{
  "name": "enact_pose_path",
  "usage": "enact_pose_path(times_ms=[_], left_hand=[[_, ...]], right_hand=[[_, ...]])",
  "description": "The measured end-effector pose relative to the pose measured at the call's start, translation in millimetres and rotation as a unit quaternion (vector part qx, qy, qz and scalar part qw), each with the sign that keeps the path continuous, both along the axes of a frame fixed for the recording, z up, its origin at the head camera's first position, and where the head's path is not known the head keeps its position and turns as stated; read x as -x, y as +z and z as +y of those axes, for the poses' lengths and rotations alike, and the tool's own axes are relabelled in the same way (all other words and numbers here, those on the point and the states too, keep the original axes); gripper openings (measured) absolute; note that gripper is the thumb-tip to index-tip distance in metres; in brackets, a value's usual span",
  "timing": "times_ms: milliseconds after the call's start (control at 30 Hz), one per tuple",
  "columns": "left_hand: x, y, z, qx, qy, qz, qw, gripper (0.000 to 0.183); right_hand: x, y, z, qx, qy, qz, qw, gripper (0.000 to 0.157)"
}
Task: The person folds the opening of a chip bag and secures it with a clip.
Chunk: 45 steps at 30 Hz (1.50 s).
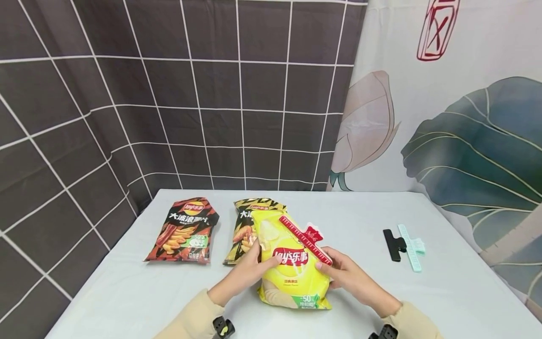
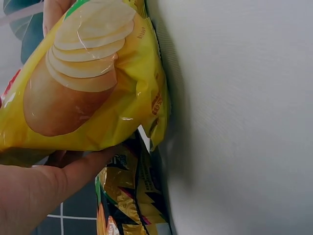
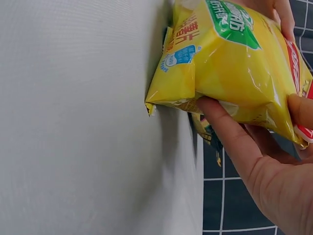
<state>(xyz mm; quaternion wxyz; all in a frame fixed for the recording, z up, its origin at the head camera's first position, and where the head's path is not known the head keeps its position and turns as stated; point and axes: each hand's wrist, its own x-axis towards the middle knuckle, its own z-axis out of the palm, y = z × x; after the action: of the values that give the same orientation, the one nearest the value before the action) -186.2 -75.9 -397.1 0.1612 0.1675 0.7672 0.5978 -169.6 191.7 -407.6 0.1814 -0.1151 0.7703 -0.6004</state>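
Both hands hold a yellow Lay's potato chip bag (image 1: 292, 282), propped up and tilted toward me over the table. A red sealing clip (image 1: 306, 239) with a red star-shaped tab runs slantwise across its upper right corner. My left hand (image 1: 243, 273) grips the left side, thumb on the front and fingers behind. On the right edge, my right hand (image 1: 353, 278) pinches the bag close to the clip's lower end. In the right wrist view, fingers (image 3: 230, 129) support the bag's side from beneath. The bag's bottom edge is right at the tabletop in both wrist views.
A black-and-gold chip bag (image 1: 241, 233) lies partly behind the yellow one. Further left lies a red-and-black chip bag (image 1: 184, 230). At right are a black clip (image 1: 394, 245) and a mint-green clip (image 1: 410, 249) on the white table (image 1: 364, 212). Curtains hang behind.
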Motion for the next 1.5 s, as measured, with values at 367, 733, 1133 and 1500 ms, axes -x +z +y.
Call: enact_pose_path(times_ms=[367, 733, 1133, 1500], left_hand=[[7.5, 0.8, 12, -0.012, -0.023, 0.003, 0.9996, 0.078], [17.6, 9.8, 33, -0.029, -0.022, -0.004, 0.9993, 0.081], [26.3, 15.0, 60, -0.061, -0.007, 0.015, 0.9980, 0.071], [39.5, 2.4, 83, -0.052, 0.017, 0.022, 0.9983, 0.070]], right_hand=[[0.8, 1.2, 10, -0.007, -0.025, 0.019, 0.999, 0.054], [12.0, 14.2, 31, -0.043, -0.061, 0.030, 0.997, 0.054], [31.4, 26.2, 61, -0.045, -0.074, 0.014, 0.996, 0.057], [55.7, 20.6, 86, -0.036, -0.077, -0.010, 0.996, 0.061]])
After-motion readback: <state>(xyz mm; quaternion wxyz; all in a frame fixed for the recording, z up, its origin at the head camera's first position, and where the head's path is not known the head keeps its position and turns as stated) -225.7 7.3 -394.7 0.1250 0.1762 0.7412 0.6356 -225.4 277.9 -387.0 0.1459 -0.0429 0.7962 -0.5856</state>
